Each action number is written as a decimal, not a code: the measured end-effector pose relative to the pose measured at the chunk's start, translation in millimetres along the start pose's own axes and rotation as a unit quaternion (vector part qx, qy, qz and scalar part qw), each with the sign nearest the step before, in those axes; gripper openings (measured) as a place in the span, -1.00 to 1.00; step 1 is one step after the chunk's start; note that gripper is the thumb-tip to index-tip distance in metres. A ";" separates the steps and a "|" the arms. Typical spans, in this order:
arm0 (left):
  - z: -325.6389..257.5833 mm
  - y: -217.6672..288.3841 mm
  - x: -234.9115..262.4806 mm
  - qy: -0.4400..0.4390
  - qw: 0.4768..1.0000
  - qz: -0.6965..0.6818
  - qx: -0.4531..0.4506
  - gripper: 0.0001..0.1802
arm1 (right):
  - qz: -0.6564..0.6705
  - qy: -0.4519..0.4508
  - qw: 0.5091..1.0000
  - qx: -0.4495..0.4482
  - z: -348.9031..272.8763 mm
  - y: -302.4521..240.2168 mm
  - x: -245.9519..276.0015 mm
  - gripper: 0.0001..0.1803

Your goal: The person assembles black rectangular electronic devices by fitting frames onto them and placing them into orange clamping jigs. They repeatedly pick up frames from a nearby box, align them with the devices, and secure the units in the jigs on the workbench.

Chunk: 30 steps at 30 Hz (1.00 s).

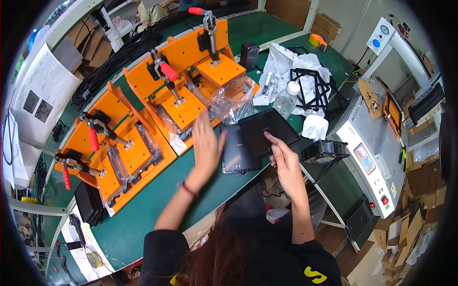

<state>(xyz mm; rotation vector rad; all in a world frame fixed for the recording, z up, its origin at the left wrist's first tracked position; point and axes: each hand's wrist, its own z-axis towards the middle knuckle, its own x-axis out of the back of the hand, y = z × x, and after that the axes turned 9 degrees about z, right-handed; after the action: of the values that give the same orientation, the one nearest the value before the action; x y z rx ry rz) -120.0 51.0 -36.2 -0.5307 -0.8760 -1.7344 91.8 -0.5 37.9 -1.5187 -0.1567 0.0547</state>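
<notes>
My right hand [285, 162] pinches the near right edge of a thin black rectangular panel [260, 126], one finger lying on its upper face. The panel overlaps a second, glossier black panel [236, 157] at the front edge of the green table. To its left is my left hand [206, 145], fingers stretched toward the orange clamping fixtures [179, 109] and thumb beside the glossy panel. Nothing shows in that hand. Clear plastic film [234, 100] lies crumpled beyond the panels, against the fixture.
Toggle clamps with red handles [169, 71] stand on the fixtures. Black frames [312, 88], white cloth [276, 59] and a clear bottle [286, 100] lie at the far right. A black fan [325, 151] sits beside a grey machine [355, 138]. Stacked black parts [89, 204] stand at left.
</notes>
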 end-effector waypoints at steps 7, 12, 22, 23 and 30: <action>56.2 -16.8 -52.2 0.056 0.997 -0.059 0.006 -0.73 | -0.013 0.024 1.000 0.000 -42.1 -21.8 5.3 -0.61; 49.3 2.1 -12.6 0.050 0.959 -0.255 0.110 -0.83 | -0.041 0.034 0.999 0.010 -45.0 -23.3 6.0 -0.62; 12.8 -75.3 80.2 0.260 0.897 -0.246 0.261 -0.86 | -0.005 -0.013 0.997 0.082 39.2 29.0 -20.3 -0.64; 5.0 -81.0 85.9 0.266 0.903 -0.224 0.253 -0.86 | -0.017 -0.021 0.994 0.104 59.1 39.4 -22.7 -0.64; -22.3 -85.1 104.9 0.266 0.859 -0.309 0.309 -0.86 | 0.068 -0.101 0.986 0.111 171.0 104.9 -36.9 -0.63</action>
<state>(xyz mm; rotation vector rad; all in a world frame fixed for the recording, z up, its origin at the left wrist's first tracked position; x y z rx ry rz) -233.3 -17.1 -0.3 0.7108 -1.1812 -1.8608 38.4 169.4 -61.6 -1.2966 -0.2012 0.3260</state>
